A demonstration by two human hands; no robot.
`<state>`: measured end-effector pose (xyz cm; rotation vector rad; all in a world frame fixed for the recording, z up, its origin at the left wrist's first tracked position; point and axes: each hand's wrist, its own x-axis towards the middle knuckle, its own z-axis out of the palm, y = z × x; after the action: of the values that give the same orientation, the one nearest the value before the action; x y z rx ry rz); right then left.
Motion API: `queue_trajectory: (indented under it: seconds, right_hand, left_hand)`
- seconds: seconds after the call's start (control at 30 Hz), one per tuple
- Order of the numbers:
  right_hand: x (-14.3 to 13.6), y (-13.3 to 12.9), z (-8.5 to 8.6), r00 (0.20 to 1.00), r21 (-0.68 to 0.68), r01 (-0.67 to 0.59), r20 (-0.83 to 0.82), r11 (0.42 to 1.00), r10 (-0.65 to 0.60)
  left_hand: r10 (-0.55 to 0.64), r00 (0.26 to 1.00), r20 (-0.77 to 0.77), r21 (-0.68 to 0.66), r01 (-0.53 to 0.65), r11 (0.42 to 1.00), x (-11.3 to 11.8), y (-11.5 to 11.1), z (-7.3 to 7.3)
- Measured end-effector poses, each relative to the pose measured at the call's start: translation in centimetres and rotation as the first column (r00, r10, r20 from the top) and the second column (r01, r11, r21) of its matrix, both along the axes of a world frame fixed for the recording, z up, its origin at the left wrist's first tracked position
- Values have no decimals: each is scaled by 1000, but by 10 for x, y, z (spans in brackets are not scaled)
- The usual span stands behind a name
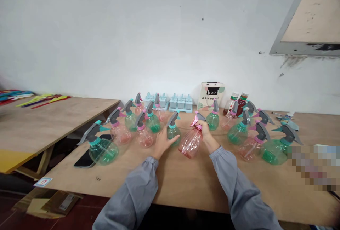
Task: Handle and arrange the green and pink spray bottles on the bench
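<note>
My right hand [205, 131] is wrapped round the neck of a pink spray bottle [190, 143], which tilts at the middle of the wooden table [186, 187]. Beside a green spray bottle [174, 132], my left hand [162, 141] has its thumb spread from the fingers; the fingers lie along the bottle's left side, and whether they touch it is unclear. Several more green and pink spray bottles with grey triggers stand on both sides, among them a green one [103, 151] at the left and another green one [275, 151] at the right.
Behind the bottles are light-blue moulds [181, 103], a printed box [211, 96] and two red-brown bottles [242, 103]. A phone [86, 159] lies at the left. Another table [53, 120] holds coloured strips [50, 99]. The wall [132, 46] rises behind.
</note>
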<state>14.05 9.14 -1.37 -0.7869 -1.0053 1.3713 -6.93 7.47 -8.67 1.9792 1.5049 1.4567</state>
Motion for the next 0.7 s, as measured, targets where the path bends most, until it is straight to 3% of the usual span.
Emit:
queue_trajectory:
  seconds: [0.3,0.43,0.57,0.7]
  right_hand:
    - [3,-2,3,995,41,-83,54,996,81]
    - [6,0,3,996,63,-65,60,996,61]
    - [8,0,4,987,49,-143,86,989,139]
    - [9,2,4,1000,40,-29,12,999,29]
  left_hand:
    - [-62,998,-23,-88,60,994,-7,-1,-7]
    - [-74,997,-13,-84,73,994,-7,-3,-8]
    - [-99,995,-8,-72,98,993,-5,-5,-9]
    - [-120,993,0,-75,120,990,-5,-7,-7]
